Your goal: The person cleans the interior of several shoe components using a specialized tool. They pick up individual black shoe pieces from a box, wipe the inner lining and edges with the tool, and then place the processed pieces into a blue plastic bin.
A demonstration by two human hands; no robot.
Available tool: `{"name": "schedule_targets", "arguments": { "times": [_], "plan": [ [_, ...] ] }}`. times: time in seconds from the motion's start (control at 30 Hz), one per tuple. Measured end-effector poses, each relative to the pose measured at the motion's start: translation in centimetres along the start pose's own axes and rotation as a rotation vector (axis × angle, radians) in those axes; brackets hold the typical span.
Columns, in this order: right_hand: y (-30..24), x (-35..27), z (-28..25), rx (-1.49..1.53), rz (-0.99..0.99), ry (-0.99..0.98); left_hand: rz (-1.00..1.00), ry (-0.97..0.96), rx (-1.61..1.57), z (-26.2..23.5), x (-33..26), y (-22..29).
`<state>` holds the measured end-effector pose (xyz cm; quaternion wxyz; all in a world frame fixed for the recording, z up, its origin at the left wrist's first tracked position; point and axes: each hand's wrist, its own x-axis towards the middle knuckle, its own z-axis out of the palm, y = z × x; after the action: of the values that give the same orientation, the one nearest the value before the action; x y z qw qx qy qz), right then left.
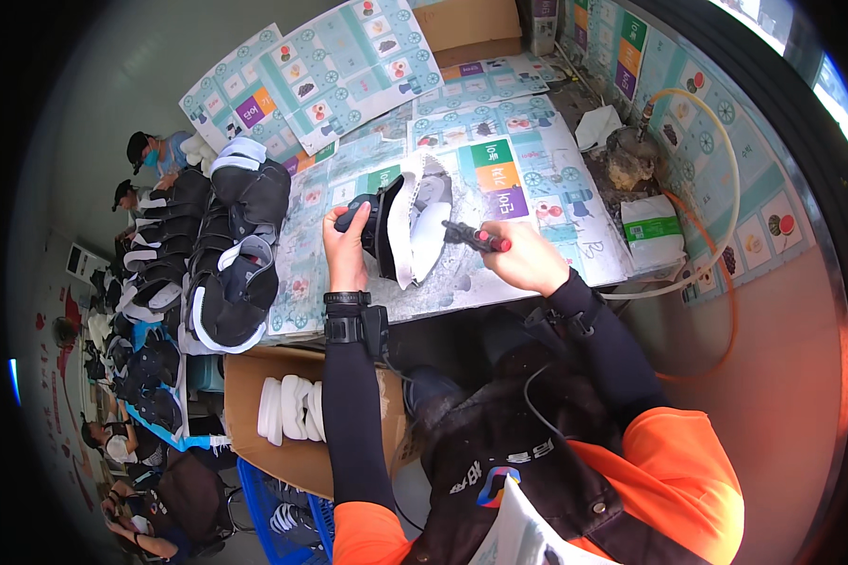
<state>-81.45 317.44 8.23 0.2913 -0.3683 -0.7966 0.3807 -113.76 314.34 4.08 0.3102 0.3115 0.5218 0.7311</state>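
A black-and-white shoe upper (401,231) is held over the paper-covered worktop (575,226); whether the surface is touched cannot be told. Its black side is grasped in the grip of the left hand (346,250). A dark tool with red parts (468,235) is clasped in the grip of the right hand (532,259), its tip pointed toward the pale lining. More black shoes (240,292) are stacked to the left. White pieces (297,410) are contained in a cardboard box (254,372) below; a white-and-green packet (652,231) is seen at right, near a pale hose (737,160).
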Motion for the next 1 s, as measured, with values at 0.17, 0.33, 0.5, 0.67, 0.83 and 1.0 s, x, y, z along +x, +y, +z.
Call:
{"name": "schedule_targets", "arguments": {
  "times": [0.17,0.33,0.5,0.67,0.83,1.0],
  "plan": [
    [-0.5,0.3,0.6,-0.011,0.036,0.077,-0.01,0.001,-0.011,0.6,-0.3,0.2],
    [0.0,0.7,1.1,-0.026,-0.081,-0.176,0.006,0.013,-0.012,0.3,-0.4,0.2],
    [-0.1,0.0,1.1,-0.001,-0.043,0.012,0.004,0.005,-0.007,0.2,-0.5,0.0],
    [0.2,-0.3,1.6,-0.025,-0.046,-0.025,-0.004,-0.001,-0.024,0.3,-0.6,0.2],
    [-0.3,-0.3,1.1,-0.05,-0.024,0.048,-0.007,-0.006,-0.03,0.4,-0.9,0.3],
    [1.0,-0.3,2.1,-0.033,-0.046,-0.028,0.005,0.004,-0.014,0.2,-0.7,0.3]
  ]
}}
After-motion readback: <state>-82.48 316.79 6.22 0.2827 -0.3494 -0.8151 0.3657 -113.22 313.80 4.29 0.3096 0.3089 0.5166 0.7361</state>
